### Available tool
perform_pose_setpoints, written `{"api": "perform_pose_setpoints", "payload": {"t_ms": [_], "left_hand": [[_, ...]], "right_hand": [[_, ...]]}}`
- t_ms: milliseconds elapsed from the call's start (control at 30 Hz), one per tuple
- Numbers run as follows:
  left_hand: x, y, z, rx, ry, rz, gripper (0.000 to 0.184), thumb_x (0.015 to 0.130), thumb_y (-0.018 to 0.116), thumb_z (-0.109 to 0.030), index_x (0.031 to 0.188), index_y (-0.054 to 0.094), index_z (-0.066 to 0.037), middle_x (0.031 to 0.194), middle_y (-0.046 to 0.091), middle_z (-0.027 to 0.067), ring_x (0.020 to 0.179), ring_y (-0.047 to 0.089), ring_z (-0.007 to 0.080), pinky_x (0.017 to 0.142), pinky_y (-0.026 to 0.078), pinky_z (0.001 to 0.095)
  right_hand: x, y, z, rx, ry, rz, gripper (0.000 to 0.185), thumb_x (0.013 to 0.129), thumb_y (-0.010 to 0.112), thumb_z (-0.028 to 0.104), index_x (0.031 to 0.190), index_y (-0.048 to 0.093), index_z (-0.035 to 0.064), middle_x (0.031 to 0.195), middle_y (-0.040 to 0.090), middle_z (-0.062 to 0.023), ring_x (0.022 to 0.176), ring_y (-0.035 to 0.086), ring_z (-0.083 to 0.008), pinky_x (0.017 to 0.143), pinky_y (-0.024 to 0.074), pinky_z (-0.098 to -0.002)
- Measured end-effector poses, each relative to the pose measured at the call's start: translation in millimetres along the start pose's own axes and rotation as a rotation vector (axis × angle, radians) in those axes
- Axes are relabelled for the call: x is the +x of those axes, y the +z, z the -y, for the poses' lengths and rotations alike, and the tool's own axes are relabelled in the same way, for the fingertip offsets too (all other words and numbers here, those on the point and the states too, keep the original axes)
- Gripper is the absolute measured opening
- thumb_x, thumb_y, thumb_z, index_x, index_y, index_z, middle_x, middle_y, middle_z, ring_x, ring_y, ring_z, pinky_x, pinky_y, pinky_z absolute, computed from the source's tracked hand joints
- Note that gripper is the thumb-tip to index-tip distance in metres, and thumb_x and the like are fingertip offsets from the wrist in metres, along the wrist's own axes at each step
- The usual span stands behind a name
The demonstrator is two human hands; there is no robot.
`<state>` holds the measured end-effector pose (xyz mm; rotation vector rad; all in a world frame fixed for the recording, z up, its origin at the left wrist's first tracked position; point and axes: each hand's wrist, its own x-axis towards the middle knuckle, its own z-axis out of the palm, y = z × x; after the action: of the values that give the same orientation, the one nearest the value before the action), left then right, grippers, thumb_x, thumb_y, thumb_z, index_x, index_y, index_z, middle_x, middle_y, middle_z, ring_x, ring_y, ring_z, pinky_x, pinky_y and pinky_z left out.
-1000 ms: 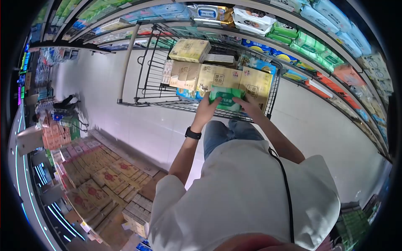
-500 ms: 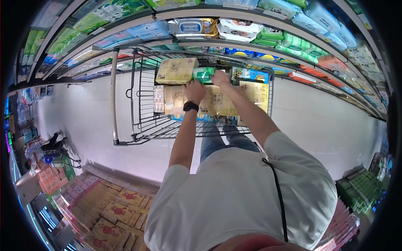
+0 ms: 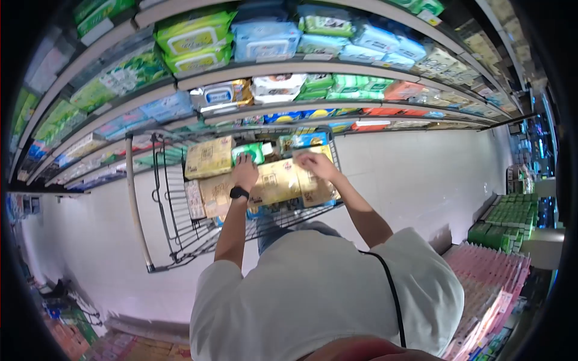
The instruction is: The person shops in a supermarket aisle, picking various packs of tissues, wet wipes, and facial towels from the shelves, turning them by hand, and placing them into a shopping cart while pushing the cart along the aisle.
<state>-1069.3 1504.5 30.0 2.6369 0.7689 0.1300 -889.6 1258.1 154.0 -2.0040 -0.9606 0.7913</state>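
Note:
A wire shopping cart (image 3: 174,222) holds several yellow and tan tissue packs (image 3: 274,180). A green pack (image 3: 251,153) lies at its far side, between a yellow pack (image 3: 209,157) and a blue pack (image 3: 310,139). My left hand (image 3: 245,173), below a black wristband, rests at the near edge of the green pack with its fingers reaching onto it. Over the right-hand yellow packs is my right hand (image 3: 318,165), its fingers curled and blurred; whether anything is in them cannot be made out.
Shelves with wipes packs (image 3: 265,41) curve behind the cart. Pale floor (image 3: 415,174) shows on the right. Green packs (image 3: 506,219) and pink stacked goods (image 3: 487,289) stand at the lower right. The cart handle (image 3: 137,204) is at the left.
The green pack went from the cart's near side to the far side between other packs. My right hand has come off it and moved right. The view has turned, showing more shelves.

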Motion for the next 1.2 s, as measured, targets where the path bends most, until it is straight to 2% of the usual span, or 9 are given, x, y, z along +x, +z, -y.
{"api": "perform_pose_setpoints", "payload": {"t_ms": [133,267,400,467,667,867,900,1067,1200], "left_hand": [[9.8,-10.2,5.7,-0.042,-0.047,0.226,0.048,0.100,0.046,-0.029,0.143,0.050,-0.007,0.152,0.045,0.0178,0.141,0.041,0.0364,0.108,0.045,0.0467],[18.3,-1.1,6.8,0.032,0.003,0.206,0.039,0.097,0.052,-0.029,0.124,0.061,-0.004,0.135,0.057,0.0195,0.128,0.052,0.0372,0.103,0.047,0.0470],[4.3,-31.6,-129.5,0.202,0.014,0.056,0.030,0.095,0.058,-0.024,0.116,0.066,-0.004,0.113,0.067,0.0212,0.109,0.061,0.0380,0.097,0.048,0.0514],[11.0,-32.9,-202.9,-0.199,0.401,-0.189,0.022,0.092,0.063,-0.021,0.105,0.066,-0.003,0.097,0.067,0.0169,0.100,0.060,0.0406,0.093,0.048,0.0487],[5.5,-97.1,-399.4,-0.325,0.496,-0.258,0.026,0.093,0.065,-0.022,0.111,0.067,-0.003,0.114,0.067,0.0199,0.117,0.057,0.0418,0.104,0.044,0.0465],[16.0,-181.7,-455.7,-0.306,0.382,-0.425,0.023,0.094,0.063,-0.017,0.113,0.067,-0.004,0.117,0.066,0.0185,0.116,0.059,0.0366,0.106,0.042,0.0436],[26.0,-196.2,-456.6,-0.292,0.389,-0.439,0.026,0.094,0.063,-0.018,0.113,0.068,-0.002,0.115,0.067,0.0196,0.115,0.058,0.0387,0.100,0.045,0.0442],[75.9,-251.6,-499.9,-0.319,0.388,-0.658,0.025,0.093,0.063,-0.018,0.113,0.068,-0.003,0.113,0.068,0.0175,0.109,0.060,0.0364,0.097,0.046,0.0411],[127.6,-277.3,-546.2,-0.149,0.489,-0.868,0.030,0.090,0.066,-0.018,0.116,0.067,-0.004,0.119,0.066,0.0160,0.125,0.051,0.0388,0.106,0.041,0.0462]], "right_hand": [[-106.7,-59.0,-77.8,0.178,0.132,-0.285,0.025,0.102,0.052,0.016,0.111,0.070,-0.0003,0.087,0.072,-0.0097,0.082,0.068,-0.0152,0.077,0.0539,-0.0305],[-221.5,-90.5,-173.4,0.156,0.262,-0.476,0.025,0.103,0.052,0.017,0.108,0.069,-0.0009,0.082,0.072,-0.0100,0.078,0.070,-0.0160,0.076,0.0553,-0.0309],[-330.4,-113.9,-238.0,0.194,0.324,-0.537,0.026,0.103,0.050,0.016,0.107,0.069,-0.0010,0.080,0.072,-0.0102,0.077,0.071,-0.0155,0.075,0.0564,-0.0300],[-381.7,-123.9,-253.5,0.221,0.349,-0.545,0.026,0.103,0.049,0.015,0.106,0.069,-0.0013,0.080,0.072,-0.0103,0.077,0.071,-0.0154,0.075,0.0566,-0.0301],[-474.1,-177.9,-294.7,0.499,0.373,-0.831,0.026,0.104,0.050,0.017,0.105,0.070,0.0012,0.077,0.070,-0.0068,0.075,0.068,-0.0143,0.072,0.0554,-0.0288],[-430.5,-244.0,-319.0,0.548,0.330,-1.021,0.026,0.105,0.049,0.017,0.107,0.069,0.0007,0.075,0.067,-0.0033,0.072,0.063,-0.0109,0.071,0.0521,-0.0265],[-410.0,-257.4,-308.9,0.565,0.281,-0.986,0.026,0.105,0.050,0.018,0.107,0.070,0.0011,0.075,0.066,-0.0031,0.073,0.063,-0.0110,0.072,0.0518,-0.0266],[-302.6,-352.5,-221.8,0.486,0.022,-0.694,0.026,0.104,0.053,0.019,0.112,0.070,0.0012,0.082,0.069,-0.0040,0.080,0.062,-0.0103,0.078,0.0494,-0.0254],[-202.2,-459.3,-111.2,0.376,-0.279,-0.624,0.024,0.103,0.057,0.018,0.111,0.069,-0.0011,0.087,0.068,-0.0034,0.085,0.059,-0.0081,0.082,0.0461,-0.0240]]}}
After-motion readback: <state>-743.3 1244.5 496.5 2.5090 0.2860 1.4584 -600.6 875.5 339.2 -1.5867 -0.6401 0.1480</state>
